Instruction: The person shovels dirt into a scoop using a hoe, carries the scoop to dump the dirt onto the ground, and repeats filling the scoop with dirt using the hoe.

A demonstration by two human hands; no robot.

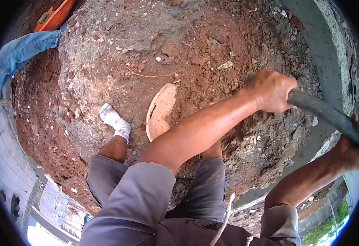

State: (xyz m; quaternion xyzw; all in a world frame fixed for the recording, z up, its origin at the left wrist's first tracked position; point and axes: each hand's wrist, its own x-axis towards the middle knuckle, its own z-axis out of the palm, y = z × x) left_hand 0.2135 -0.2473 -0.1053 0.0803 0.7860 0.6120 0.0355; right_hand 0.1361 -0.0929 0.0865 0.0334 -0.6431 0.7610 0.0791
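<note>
My left hand [271, 91] is wrapped round a thick dark handle [327, 111], over the reddish soil right of centre. Farther along the same handle, at the right edge, my right hand [351, 149] grips it too. What is at the handle's other end does not show clearly. Beyond my left forearm, a pale shallow pan [159, 110] with a slot in its rim lies between my feet, partly covered by soil and partly hidden by the arm.
Loose soil [212, 53] with stones surrounds my feet, one in a white sock [114, 119]. At upper left are another person's jeans-clad leg [27, 49] and an orange object [56, 15]. A grey strip and a wall edge [339, 45] curve along the right.
</note>
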